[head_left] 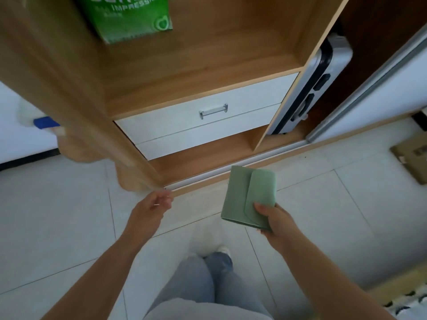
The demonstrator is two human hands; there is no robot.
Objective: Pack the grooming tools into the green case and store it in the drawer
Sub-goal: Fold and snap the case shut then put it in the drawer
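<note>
Standing on pale floor tiles [69,215] before a wooden wardrobe [208,54], the person grips the closed green case [248,195] by its near corner in the right hand [272,220], above the floor. The left hand [152,206] hangs loosely curled, holding nothing. Both white drawers [184,125] are closed. A green bag [129,17] sits on the shelf; a grey suitcase [316,86] stands beside the drawers.
</note>
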